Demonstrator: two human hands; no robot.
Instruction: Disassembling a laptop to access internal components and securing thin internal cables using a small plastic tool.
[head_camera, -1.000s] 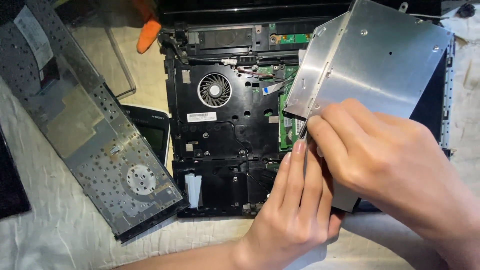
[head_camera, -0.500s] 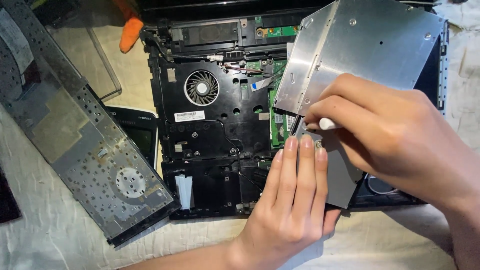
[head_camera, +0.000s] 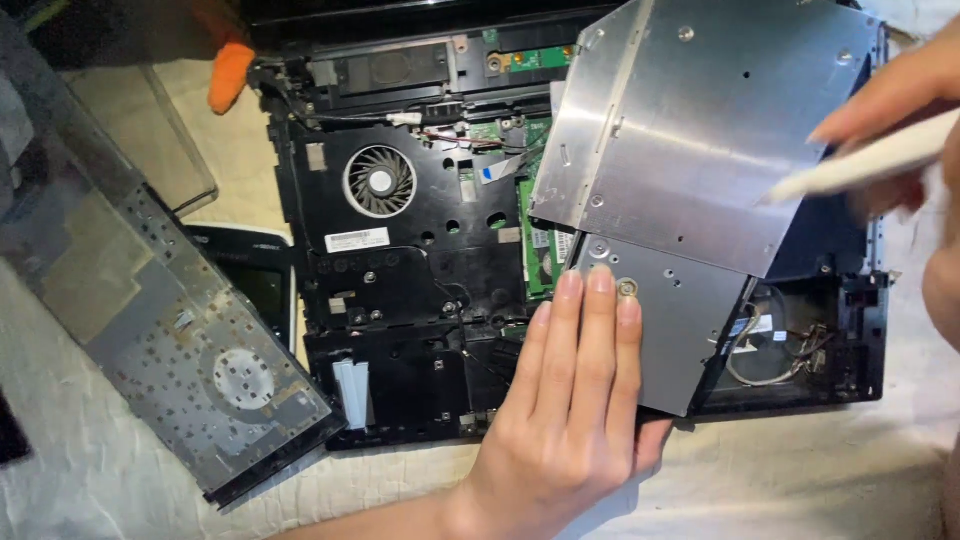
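An opened black laptop base (head_camera: 400, 270) lies on a white cloth, with its round fan (head_camera: 379, 181) and a green circuit board (head_camera: 540, 250) exposed. A silver optical drive (head_camera: 700, 140) rests tilted over the base's right half. My left hand (head_camera: 570, 400) lies flat, fingers together, with its fingertips pressing the drive's lower grey plate (head_camera: 680, 320). My right hand (head_camera: 900, 110) is at the right edge, blurred, and holds a thin white tool (head_camera: 850, 170) whose tip points at the drive's right side.
A removed keyboard panel (head_camera: 150, 310) lies upside down at the left, over a dark device (head_camera: 255, 280). A clear plastic tray (head_camera: 140, 130) and an orange handle (head_camera: 230, 75) sit at the top left. Loose wires (head_camera: 780, 350) show in the base's right bay.
My right hand has lifted off the drive and swung out to the right edge with the white tool. My left hand stays pressed on the drive's lower plate.
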